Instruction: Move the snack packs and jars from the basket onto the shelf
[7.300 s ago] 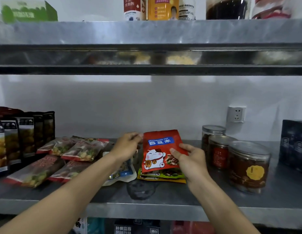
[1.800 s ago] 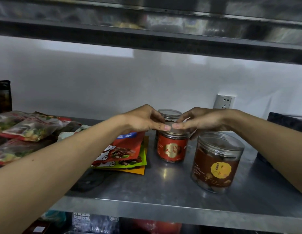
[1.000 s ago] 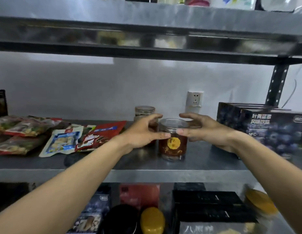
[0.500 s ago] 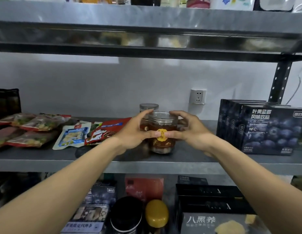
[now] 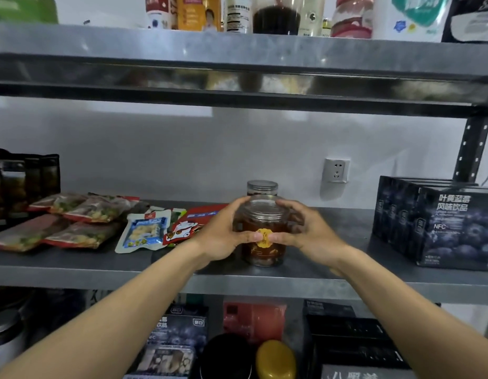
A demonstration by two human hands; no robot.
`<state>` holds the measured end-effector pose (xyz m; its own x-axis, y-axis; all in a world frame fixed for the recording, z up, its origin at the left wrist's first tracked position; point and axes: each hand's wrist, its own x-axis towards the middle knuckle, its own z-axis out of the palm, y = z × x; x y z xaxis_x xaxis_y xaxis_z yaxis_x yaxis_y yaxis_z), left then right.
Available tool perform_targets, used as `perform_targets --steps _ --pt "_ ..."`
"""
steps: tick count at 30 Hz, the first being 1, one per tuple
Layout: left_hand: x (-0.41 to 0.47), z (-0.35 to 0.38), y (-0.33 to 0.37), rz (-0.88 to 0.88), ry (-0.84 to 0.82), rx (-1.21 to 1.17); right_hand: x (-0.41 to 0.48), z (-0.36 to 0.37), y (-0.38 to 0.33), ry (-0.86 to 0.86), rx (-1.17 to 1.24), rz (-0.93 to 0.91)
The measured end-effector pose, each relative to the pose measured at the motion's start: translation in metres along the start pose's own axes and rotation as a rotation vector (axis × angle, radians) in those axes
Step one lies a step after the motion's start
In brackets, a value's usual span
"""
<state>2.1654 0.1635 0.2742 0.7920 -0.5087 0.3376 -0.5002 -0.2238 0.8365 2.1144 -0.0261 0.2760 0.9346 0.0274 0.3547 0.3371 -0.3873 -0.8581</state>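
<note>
A clear plastic jar point(image 5: 263, 253) with brown contents and a yellow sticker stands upright on the grey metal shelf point(image 5: 73, 266). My left hand point(image 5: 223, 236) and my right hand point(image 5: 305, 231) clasp its two sides, thumbs meeting at the sticker. A second, smaller jar point(image 5: 262, 186) stands just behind it. To the left lie flat snack packs: a red one with a cat point(image 5: 191, 227), a white and blue one point(image 5: 144, 231), and several clear red-edged ones point(image 5: 81, 212). The basket is out of sight.
Dark blueberry drink boxes point(image 5: 445, 228) stand at the shelf's right end, dark upright pouches point(image 5: 21, 181) at the far left. A wall socket point(image 5: 335, 170) sits behind. Bottles and bags fill the shelf above; boxes and jars point(image 5: 275, 359) fill the one below.
Both hands went from the smaller red-label jar to the large jar and closed around its sides. The view has pulled back and up; the jar stays on the shelf.
</note>
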Motion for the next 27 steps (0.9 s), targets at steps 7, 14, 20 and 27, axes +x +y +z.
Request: perform_targets --steps 7,14,20,27 --pt "0.0 0.0 -0.003 -0.005 0.0 0.036 -0.002 0.003 0.0 -0.017 -0.061 0.015" --pt "0.0 0.0 -0.003 -0.011 -0.005 0.038 -0.002 0.004 -0.001 -0.02 -0.075 0.0" --pt "-0.002 0.002 0.001 -0.008 -0.004 0.028 -0.005 0.006 -0.001 -0.006 -0.071 0.014" --pt "-0.008 0.006 0.009 -0.034 0.018 0.039 -0.029 0.011 -0.017 0.142 -0.354 0.031"
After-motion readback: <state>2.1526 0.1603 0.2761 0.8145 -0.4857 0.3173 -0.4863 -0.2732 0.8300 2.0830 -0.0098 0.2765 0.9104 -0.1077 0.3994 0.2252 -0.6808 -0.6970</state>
